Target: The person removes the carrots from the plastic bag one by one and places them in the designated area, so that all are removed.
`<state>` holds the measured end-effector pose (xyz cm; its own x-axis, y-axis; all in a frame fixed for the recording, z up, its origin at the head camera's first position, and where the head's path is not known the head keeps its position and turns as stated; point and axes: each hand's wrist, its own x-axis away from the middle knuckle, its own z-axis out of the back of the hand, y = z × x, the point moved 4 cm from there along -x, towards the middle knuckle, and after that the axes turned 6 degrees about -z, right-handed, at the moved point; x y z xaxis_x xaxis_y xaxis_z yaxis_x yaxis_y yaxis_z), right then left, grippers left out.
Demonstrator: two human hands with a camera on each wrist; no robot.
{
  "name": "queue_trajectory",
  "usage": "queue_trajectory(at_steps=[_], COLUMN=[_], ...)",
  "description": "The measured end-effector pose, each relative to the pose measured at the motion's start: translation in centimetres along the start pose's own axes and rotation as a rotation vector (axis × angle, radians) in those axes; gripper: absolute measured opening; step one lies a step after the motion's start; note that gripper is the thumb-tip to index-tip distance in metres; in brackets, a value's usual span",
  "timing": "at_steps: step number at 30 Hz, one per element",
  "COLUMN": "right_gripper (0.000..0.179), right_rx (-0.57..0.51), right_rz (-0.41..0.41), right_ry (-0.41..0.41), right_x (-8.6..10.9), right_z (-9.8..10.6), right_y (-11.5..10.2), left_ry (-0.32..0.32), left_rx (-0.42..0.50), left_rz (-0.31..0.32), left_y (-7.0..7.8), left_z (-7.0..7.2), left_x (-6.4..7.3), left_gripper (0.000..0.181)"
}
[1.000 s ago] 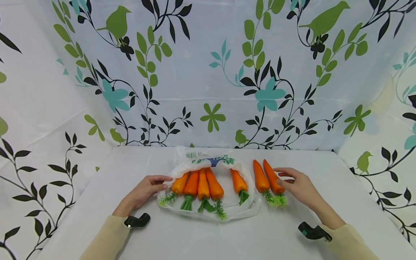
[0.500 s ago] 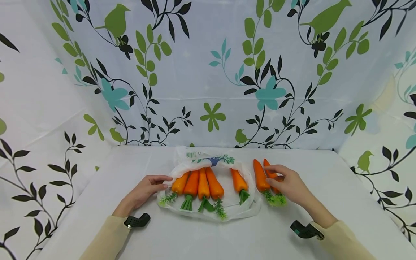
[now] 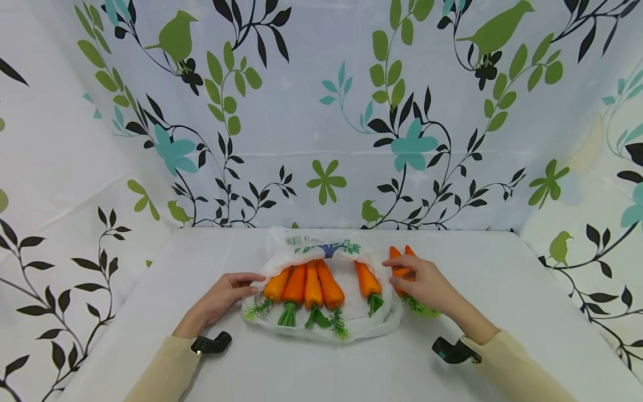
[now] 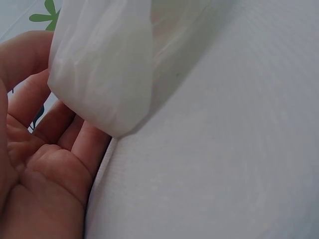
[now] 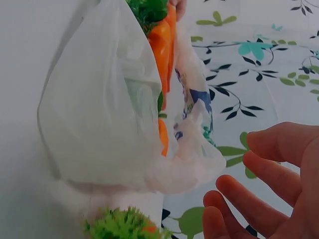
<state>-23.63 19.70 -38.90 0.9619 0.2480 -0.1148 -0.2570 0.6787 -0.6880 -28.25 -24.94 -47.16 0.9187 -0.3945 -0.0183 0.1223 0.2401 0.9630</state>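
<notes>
A white plastic bag [image 3: 361, 330] lies with its mouth toward me in the head view, and several orange carrots [image 3: 331, 289] with green tops are inside it. At the bag's left edge, my left hand [image 3: 228, 296] holds the thin plastic; in the left wrist view its fingers [image 4: 30, 97] are partly behind the film. My right hand [image 3: 429, 282] hovers with spread fingers by the bag's right edge, holding nothing. It partly hides two carrots [image 3: 394, 255] outside the bag. The right wrist view shows a gap between its fingers [image 5: 254, 199] and the bag [image 5: 99, 109].
A white cloth covers the table [image 3: 301, 368]. Behind it hangs a curtain [image 3: 281, 128] printed with leaves, birds and flowers. Black devices are strapped to the left wrist [image 3: 211, 343] and right wrist [image 3: 456, 352].
My right hand has moved left from the outer carrots to the bag's right edge. Those carrots have stayed where they were, and my left hand is still on the bag.
</notes>
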Motion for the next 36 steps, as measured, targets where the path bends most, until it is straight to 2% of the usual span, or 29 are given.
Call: queue_trajectory(at_steps=[8,16,21,25,32,36], right_gripper=[0.031,0.034,0.035,0.035,0.037,0.036], right_rx=[-0.023,-0.082,-0.024,0.03,0.07,0.047], right_rz=[0.046,0.019,0.006,0.022,0.0,-0.02], right_ry=[-0.092,-0.216,-0.277,-0.287,-0.28,-0.285], right_x=[-0.8,-1.4,-1.8,-1.8,-2.1,-2.3], right_z=[-1.3,-2.2,-3.1,-3.6,-4.2,-4.4], right_y=[-1.3,-2.5,-3.0,-3.4,-3.7,-3.8], left_ry=[-0.01,-0.018,-0.01,-0.004,-0.011,-0.004], left_rx=[-0.012,0.002,-0.003,-0.008,-0.004,-0.005], left_rz=[-0.012,-0.021,-0.011,0.003,-0.009,-0.008], left_y=[0.3,0.3,0.3,0.2,0.1,0.1], left_z=[-0.1,-0.2,-0.1,-0.1,-0.1,0.0], left_x=[0.3,0.3,0.2,0.1,0.1,0.1], left_gripper=[0.036,0.037,0.036,0.035,0.037,0.036])
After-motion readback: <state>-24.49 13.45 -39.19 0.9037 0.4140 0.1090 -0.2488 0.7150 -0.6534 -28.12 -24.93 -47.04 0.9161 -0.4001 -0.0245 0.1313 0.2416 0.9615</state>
